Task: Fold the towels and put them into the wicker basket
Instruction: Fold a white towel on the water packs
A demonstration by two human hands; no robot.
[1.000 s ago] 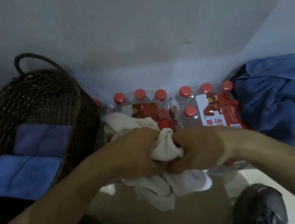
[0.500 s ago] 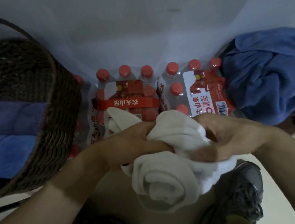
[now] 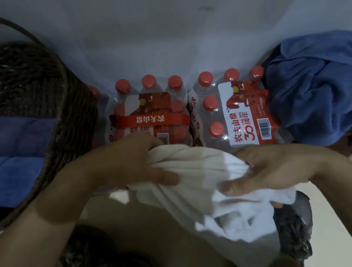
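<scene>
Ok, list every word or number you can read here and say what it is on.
"农夫山泉", upside down, on the red band of the left bottle pack.
"农夫山泉" on the white label of the right bottle pack.
"30周年" and "1996-2026" on the same label.
Barcode digits and small print: too small to read.

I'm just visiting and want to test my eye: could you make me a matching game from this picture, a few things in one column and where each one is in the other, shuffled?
Things:
1. white towel
2. folded blue towel
3. crumpled blue towel
4. red-capped water bottles

Places:
A. inside the wicker basket
B. in shrink-wrapped packs by the wall, in the middle
C. gripped between the left hand and the right hand
D. heaped at the far right

Pairs: 1-C, 2-A, 3-D, 4-B
</scene>
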